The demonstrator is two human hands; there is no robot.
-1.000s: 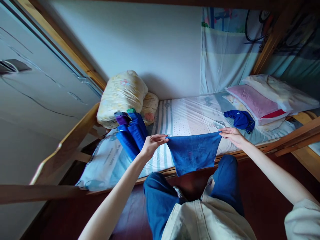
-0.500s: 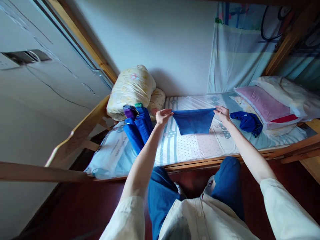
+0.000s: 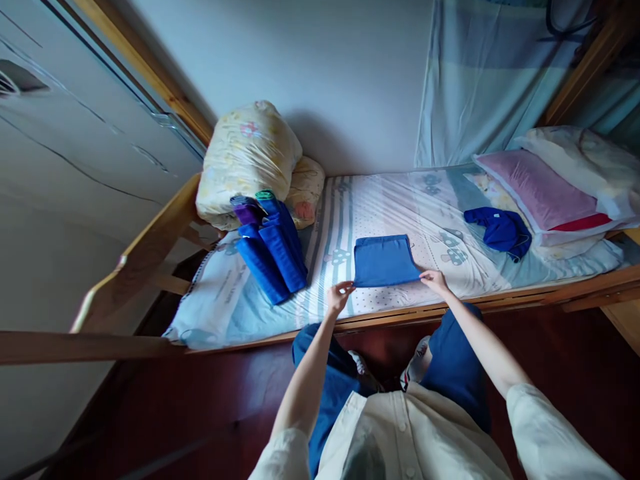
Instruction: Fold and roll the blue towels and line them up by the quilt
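Observation:
A blue piece of clothing (image 3: 385, 261), folded into a flat, roughly four-sided shape, lies on the patterned bed sheet (image 3: 380, 207). Its exact kind is hard to make out. My left hand (image 3: 341, 295) pinches its near left corner, and my right hand (image 3: 434, 280) pinches the near right corner. Left of it rests a group of rolled or tightly folded clothes (image 3: 273, 250), mostly blue, with purple and green ones at the far end. A crumpled dark blue garment (image 3: 501, 230) lies loose to the right of my right hand.
A bundled floral quilt (image 3: 247, 160) stands at the bed's left end. Pink pillow (image 3: 535, 193) and plastic-wrapped bedding (image 3: 583, 160) are piled at the right. The wooden bed edge (image 3: 390, 320) runs in front of my knees; a curtain (image 3: 460, 100) hangs behind.
Both hands have come down and nearer to me with the blue piece of clothing. Held up and hanging before, it now lies spread on the sheet. The view has tilted slightly downward.

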